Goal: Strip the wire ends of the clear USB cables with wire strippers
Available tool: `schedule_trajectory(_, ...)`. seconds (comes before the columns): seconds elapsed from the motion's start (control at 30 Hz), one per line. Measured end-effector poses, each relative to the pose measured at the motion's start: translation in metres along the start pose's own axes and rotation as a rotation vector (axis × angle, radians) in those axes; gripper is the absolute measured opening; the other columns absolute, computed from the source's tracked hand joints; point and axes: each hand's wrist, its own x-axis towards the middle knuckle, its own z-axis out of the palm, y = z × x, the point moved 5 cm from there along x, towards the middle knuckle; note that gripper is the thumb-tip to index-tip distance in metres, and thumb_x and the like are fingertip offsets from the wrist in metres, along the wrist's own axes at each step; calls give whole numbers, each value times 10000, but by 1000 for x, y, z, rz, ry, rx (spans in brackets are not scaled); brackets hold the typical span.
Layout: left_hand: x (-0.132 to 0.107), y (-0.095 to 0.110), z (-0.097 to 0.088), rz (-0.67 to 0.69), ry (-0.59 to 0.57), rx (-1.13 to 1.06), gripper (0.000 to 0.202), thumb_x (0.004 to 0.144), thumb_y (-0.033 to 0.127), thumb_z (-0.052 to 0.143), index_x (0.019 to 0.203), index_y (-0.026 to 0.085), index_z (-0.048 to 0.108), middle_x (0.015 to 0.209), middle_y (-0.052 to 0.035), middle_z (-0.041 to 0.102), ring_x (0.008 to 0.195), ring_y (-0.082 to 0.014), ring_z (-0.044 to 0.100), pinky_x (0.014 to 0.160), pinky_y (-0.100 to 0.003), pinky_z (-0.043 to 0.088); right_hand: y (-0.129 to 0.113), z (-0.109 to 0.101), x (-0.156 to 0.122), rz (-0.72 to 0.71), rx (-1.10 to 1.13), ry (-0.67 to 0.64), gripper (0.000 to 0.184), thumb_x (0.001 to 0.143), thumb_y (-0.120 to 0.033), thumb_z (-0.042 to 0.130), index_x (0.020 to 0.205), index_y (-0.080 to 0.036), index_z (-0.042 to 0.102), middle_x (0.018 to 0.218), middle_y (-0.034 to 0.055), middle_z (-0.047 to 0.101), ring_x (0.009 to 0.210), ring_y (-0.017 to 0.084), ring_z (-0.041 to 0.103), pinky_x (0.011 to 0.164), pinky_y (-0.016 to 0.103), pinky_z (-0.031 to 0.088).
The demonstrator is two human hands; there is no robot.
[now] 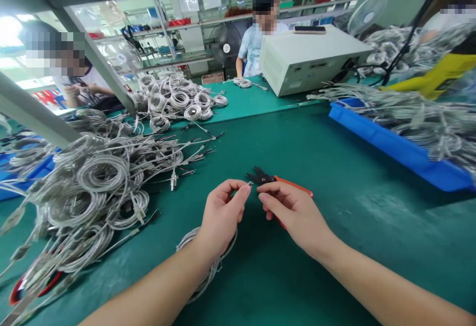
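Note:
My left hand (225,212) pinches the end of a clear-jacketed cable between thumb and forefinger, with short fine wires (251,183) poking out past the fingertips. The rest of that cable (210,276) lies coiled on the table, partly hidden under my left wrist and forearm. Just right of the wire end, my right hand (288,207) is curled, thumb and forefinger close together; whether anything sits between them is too small to see. Behind the fingers lie pliers or cutters (266,178) with dark jaws and orange-red handles, partly covered by my right hand.
A large heap of coiled cables (100,177) fills the left side, with another pile (178,97) behind it. At right, a blue tray (401,152) holds loose cables. A beige box-shaped device (308,58) stands at the back. Several people sit around the green table (372,246).

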Motion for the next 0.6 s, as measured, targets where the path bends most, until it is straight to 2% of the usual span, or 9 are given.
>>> schedule_trajectory(0.23, -2, -2, 4, -14, -76, 98, 350, 757, 469, 778, 779, 156, 624, 467, 83, 395, 421, -45, 289, 410, -184, 196, -4, -4, -3, -48, 51, 38, 186, 830, -379, 708, 918, -215, 722, 673, -2, 625, 545, 131, 564, 435, 244, 401)
schedule_trajectory(0.47, -4, 0, 7, -7, -126, 120, 343, 753, 468, 777, 738, 146, 659, 493, 62, 426, 437, -51, 289, 419, -203, 189, -11, -3, -5, -103, 19, 14, 158, 849, -365, 691, 801, -218, 720, 618, -11, 596, 547, 139, 556, 503, 271, 430)
schedule_trajectory(0.6, -5, 8, 9, 74, -115, 204, 281, 751, 417, 776, 704, 147, 715, 547, 28, 498, 475, -65, 333, 438, -215, 230, -15, -5, -5, -107, -23, 4, 166, 865, -364, 671, 793, -217, 700, 589, -19, 575, 497, 123, 488, 502, 277, 410)
